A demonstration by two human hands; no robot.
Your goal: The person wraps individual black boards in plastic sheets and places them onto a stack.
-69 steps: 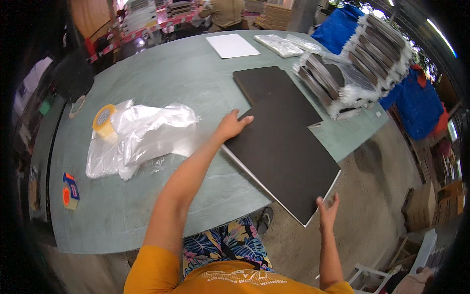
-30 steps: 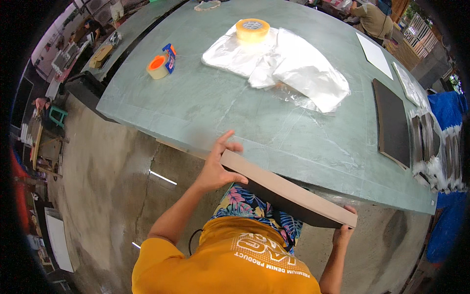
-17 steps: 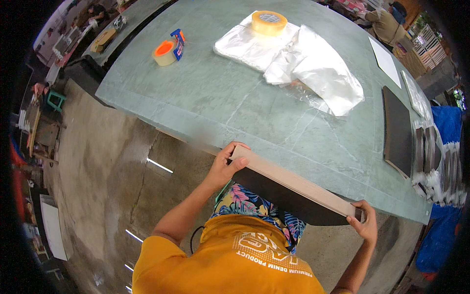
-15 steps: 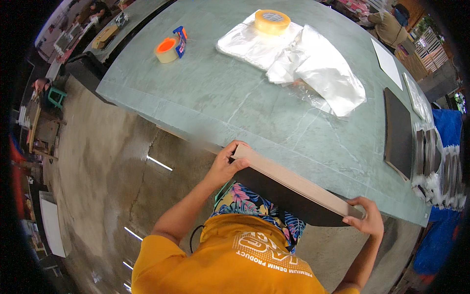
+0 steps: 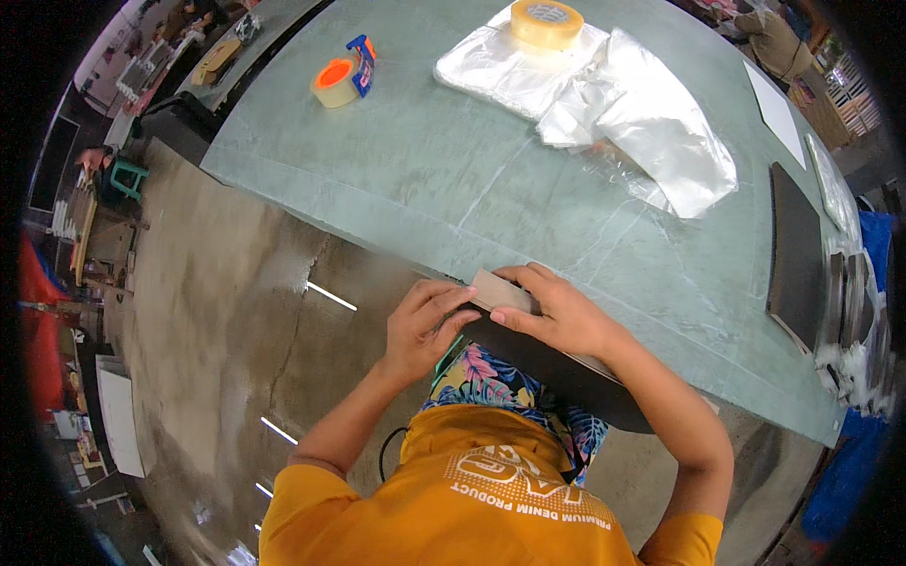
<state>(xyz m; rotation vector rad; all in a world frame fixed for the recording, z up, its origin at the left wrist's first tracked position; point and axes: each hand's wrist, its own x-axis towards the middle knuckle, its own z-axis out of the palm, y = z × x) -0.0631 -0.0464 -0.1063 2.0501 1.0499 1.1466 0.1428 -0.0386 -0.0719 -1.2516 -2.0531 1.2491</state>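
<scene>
A stack of thin boards (image 5: 557,370), black on the face toward me and pale brown along the edges, stands on its side against the near edge of the green table (image 5: 406,160). My right hand (image 5: 559,309) reaches across and grips its top edge near the left end, thumb on the near side and fingers over the far side. At the left corner my left hand (image 5: 422,325) is closed, fingertips and thumb pressed on the stack's end. My right forearm hides part of the stack's right end.
On the table lie a tape roll in a blue dispenser (image 5: 340,79), clear plastic bags (image 5: 661,141), and a large yellowish tape roll (image 5: 547,24) on the bags. Dark boards (image 5: 795,255), a white sheet (image 5: 776,113) and bagged stacks (image 5: 854,321) line the right side. People work in the background.
My right hand has moved left from the stack's right end to grip near its left end. My left hand has shifted slightly at the left corner. The whole view has shifted a little.
</scene>
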